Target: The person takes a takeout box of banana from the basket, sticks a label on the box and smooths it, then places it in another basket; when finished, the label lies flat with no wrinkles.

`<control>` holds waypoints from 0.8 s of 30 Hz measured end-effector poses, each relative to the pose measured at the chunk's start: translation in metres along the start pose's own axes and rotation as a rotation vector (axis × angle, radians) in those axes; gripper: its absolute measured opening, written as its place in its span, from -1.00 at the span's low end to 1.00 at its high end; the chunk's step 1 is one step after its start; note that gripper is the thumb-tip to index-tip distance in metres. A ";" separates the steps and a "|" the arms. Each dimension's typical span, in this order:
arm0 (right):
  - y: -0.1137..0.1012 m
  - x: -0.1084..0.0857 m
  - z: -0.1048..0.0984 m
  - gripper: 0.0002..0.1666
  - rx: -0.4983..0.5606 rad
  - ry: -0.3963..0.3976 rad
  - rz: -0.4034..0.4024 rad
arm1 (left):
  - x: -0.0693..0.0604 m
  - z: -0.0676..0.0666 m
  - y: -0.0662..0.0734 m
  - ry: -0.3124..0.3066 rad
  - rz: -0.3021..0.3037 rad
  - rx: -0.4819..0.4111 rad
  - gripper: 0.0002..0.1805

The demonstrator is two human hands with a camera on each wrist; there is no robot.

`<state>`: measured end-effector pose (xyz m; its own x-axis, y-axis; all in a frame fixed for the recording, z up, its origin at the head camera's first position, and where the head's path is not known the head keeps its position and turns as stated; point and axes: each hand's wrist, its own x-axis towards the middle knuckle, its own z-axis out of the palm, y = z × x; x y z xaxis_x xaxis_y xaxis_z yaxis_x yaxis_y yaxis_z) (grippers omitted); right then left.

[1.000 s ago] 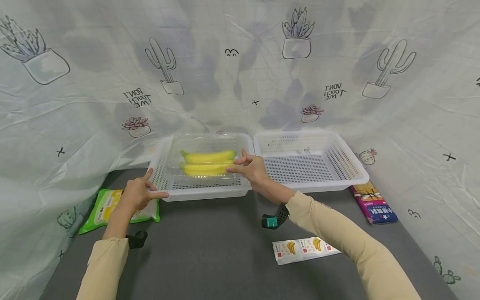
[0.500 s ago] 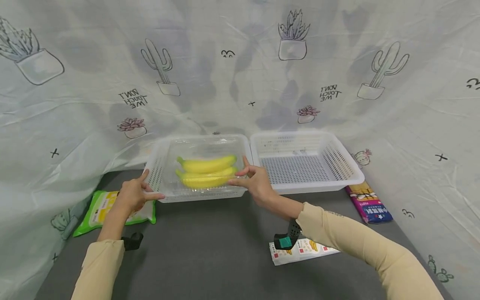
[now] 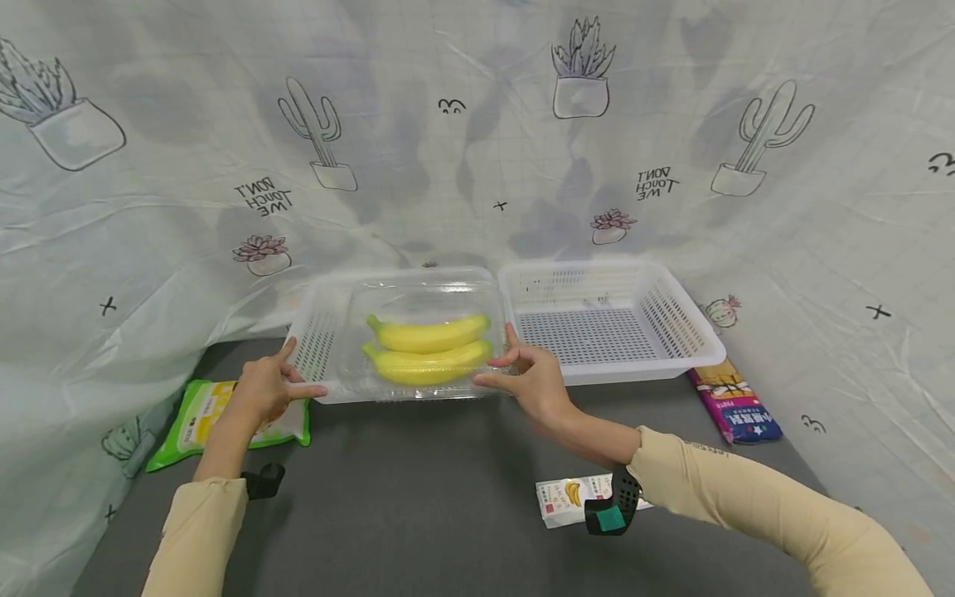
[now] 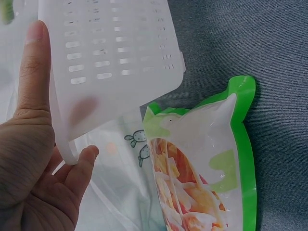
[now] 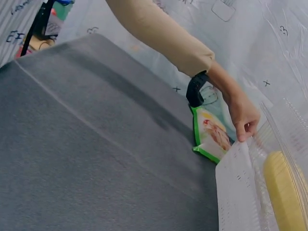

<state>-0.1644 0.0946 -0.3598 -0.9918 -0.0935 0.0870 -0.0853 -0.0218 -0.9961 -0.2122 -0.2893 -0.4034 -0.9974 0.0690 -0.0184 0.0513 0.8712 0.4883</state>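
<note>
The right hand (image 3: 539, 381) pinches the near right corner of a clear, rectangular plastic box (image 3: 429, 303), which extends leftward from that grip with two yellow, curved bananas (image 3: 429, 365) inside. Beneath the box is a white, perforated plastic basket (image 3: 313, 340); whether the two touch cannot be told. Left of the box, the left hand (image 3: 264, 385) grips this basket's near left corner, thumb and fingers around its rim. Beside that hand lies a green-edged, glossy plastic bag (image 3: 194, 414). Right of the pinch stands a second white, perforated plastic basket (image 3: 642, 373). The present step seems to be handling the box over the steadied basket; moving it calls for a firm, level hold.
</note>
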 end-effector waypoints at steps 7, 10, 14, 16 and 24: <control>0.001 -0.018 -0.018 -0.80 -0.026 -0.002 0.045 | 0.002 0.002 -0.002 -0.001 0.001 -0.001 0.33; 0.002 -0.026 -0.024 -0.79 -0.028 -0.003 0.056 | 0.003 0.003 -0.003 -0.007 -0.010 -0.008 0.31; 0.002 -0.037 -0.030 -0.79 -0.007 -0.015 0.059 | 0.003 0.002 -0.001 -0.016 -0.021 -0.005 0.32; 0.002 -0.041 -0.032 -0.80 0.003 -0.021 0.058 | 0.003 0.001 0.000 -0.018 -0.024 -0.003 0.32; -0.001 -0.060 -0.035 -0.74 0.000 -0.040 0.092 | 0.001 0.000 0.001 -0.026 -0.027 0.002 0.31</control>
<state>-0.1084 0.1348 -0.3646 -0.9909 -0.1345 -0.0040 0.0056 -0.0117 -0.9999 -0.2134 -0.2882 -0.4031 -0.9969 0.0580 -0.0540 0.0245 0.8739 0.4855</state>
